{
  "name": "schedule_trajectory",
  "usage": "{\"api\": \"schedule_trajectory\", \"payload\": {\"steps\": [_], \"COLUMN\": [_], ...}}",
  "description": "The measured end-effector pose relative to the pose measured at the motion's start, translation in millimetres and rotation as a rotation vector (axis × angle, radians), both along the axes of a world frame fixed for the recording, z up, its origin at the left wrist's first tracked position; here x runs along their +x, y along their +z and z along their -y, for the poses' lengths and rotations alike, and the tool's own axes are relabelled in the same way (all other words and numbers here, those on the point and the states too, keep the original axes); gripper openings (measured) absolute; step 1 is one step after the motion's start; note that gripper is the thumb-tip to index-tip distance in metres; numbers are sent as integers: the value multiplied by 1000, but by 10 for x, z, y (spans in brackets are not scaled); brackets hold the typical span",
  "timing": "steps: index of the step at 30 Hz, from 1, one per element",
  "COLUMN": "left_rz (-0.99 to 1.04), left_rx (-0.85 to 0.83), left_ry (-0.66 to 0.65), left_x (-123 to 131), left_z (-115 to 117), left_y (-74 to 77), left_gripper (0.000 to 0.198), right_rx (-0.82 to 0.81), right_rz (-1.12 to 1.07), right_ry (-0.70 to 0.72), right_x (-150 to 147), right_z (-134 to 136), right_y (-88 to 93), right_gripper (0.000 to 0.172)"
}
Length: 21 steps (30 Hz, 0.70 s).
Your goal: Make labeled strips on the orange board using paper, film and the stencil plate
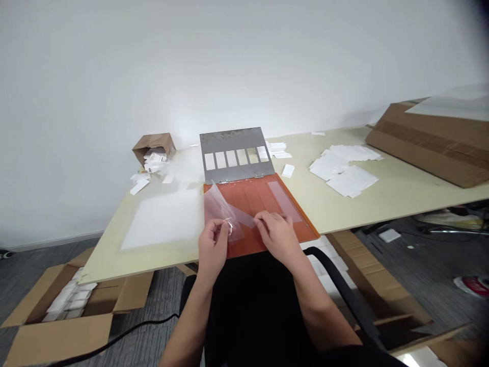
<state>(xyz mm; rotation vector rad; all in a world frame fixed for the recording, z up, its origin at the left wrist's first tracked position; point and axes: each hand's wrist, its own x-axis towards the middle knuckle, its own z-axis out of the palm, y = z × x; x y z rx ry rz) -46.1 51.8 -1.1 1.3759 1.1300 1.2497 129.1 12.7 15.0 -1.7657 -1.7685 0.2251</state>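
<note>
An orange board [244, 201] lies at the table's front edge, hinged to a grey metal plate [231, 140] that stands raised behind it with a row of rectangular cutouts. Over the board's left part hangs a wrinkled clear plastic film [219, 206]. My left hand [214, 239] pinches its near edge between thumb and fingers. My right hand [275, 229] is closed at the fingertips on the film's right corner, above the middle of the board. Another pale film strip [282, 199] lies flat along the board's right side.
Left of the board lies a stack of translucent sheets [164, 219]. A small carton [155, 145] spills white pieces behind it. Flat white cardboard pieces [344, 165] and a large carton [428, 142] are at the right. An open box [64, 331] of white boxes stands on the floor.
</note>
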Motion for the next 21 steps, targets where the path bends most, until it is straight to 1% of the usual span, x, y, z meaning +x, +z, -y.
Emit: {"api": "schedule_trajectory", "payload": {"steps": [7, 9, 11, 15, 18, 21], "left_rz": [81, 98, 109, 129, 154, 174], "left_rx": [-14, -8, -1, -19, -54, -79], "left_ry": [42, 58, 66, 62, 70, 104], "left_x": [32, 70, 133, 320, 477, 610], "left_z": [-50, -60, -68, -114, -179, -227], "left_y": [-84, -62, -8, 97, 121, 136], "left_gripper": [23, 22, 22, 20, 19, 17], "right_rx": [-28, -25, -22, -36, -47, -78], "right_rz": [14, 19, 23, 27, 29, 39], "right_ry": [-87, -106, -142, -229, -267, -297], "right_x": [61, 83, 117, 216, 296, 359], "right_z": [-9, -17, -26, -32, -17, 4], "right_y": [16, 13, 5, -19, -31, -29], "right_gripper": [20, 20, 21, 22, 24, 26]}}
